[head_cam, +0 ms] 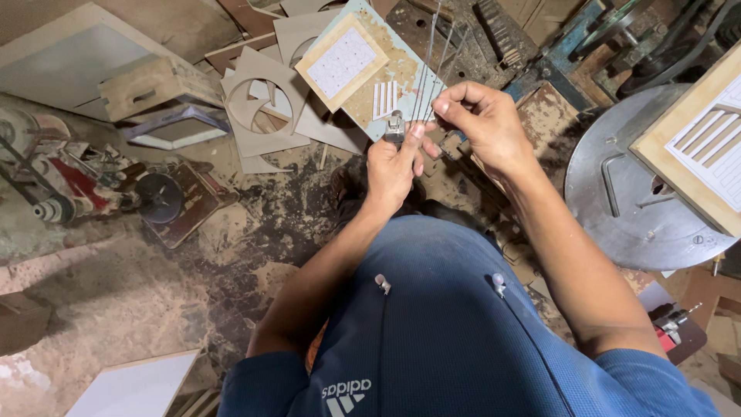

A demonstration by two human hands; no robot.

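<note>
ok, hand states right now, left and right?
Left hand: closed on a small metal clamp.
Right hand: pinching thin wires.

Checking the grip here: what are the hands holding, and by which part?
The left hand holds a small grey metal clamp by its lower end; the right hand pinches thin metal wires at their lower ends.

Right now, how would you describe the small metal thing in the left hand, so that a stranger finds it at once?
Start at the round grey metal table on the right and move left to the two raised hands. The left hand pinches a small silvery clamp gripping thin wires, the only shiny piece among dusty wood offcuts.
</note>
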